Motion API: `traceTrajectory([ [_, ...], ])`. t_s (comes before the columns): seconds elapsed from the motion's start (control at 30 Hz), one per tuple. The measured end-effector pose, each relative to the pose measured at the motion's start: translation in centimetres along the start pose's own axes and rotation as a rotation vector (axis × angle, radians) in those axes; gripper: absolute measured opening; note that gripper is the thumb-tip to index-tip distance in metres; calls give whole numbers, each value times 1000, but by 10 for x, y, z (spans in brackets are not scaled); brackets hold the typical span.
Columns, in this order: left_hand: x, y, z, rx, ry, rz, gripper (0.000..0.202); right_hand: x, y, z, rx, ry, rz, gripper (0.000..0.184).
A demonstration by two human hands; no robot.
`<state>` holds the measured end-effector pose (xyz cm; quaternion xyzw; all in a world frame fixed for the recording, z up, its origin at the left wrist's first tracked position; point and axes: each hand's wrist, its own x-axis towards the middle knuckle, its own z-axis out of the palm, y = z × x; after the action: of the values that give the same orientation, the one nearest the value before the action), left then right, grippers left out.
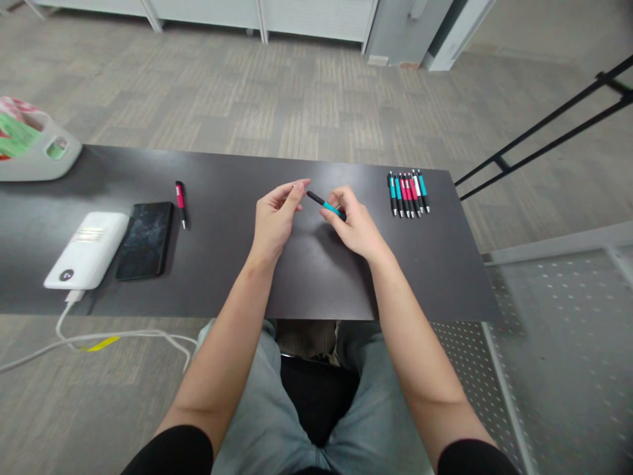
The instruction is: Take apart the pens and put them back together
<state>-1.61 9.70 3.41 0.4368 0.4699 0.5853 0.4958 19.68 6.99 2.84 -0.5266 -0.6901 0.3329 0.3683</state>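
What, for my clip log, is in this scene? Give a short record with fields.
right hand: holds teal pen, black tip pointing toward the other hand
left hand: fingers pinched beside that tip; contact unclear
far right: row of pens, mostly teal and red
left side: red pen, phone, power bank with cable
surface: dark table

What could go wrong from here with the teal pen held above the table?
1. The right hand pinches the teal pen by its teal end only, above the table; if that grip loosens, it may drop and roll.
2. The row of pens lies near the table's far right edge; a stray sweep of the right arm might knock some off.
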Motion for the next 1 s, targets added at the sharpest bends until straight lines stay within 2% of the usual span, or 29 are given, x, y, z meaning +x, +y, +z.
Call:
traceTrajectory([
  [0.17,10,5,-29,196,-16,107,13,-3,10,-18,-45,-30,23,36],
  [0.3,18,4,-53,378,-93,113,19,-3,18,-27,-59,33,38,41],
  [0.4,23,-2,-61,524,-146,85,23,-1,20,-23,-39,11,24,39],
  [0.57,29,-20,-62,687,-156,127,28,-1,18,-17,-43,-37,7,37],
  [0.73,31,-31,-63,669,-133,134,28,-2,18,-18,-41,-20,24,42],
  [0.9,21,-12,-58,602,-131,118,37,-1,12,-14,-19,-9,8,43],
  [1.0,12,6,-45,387,-183,102,44,0,5,-7,41,-34,30,49],
])
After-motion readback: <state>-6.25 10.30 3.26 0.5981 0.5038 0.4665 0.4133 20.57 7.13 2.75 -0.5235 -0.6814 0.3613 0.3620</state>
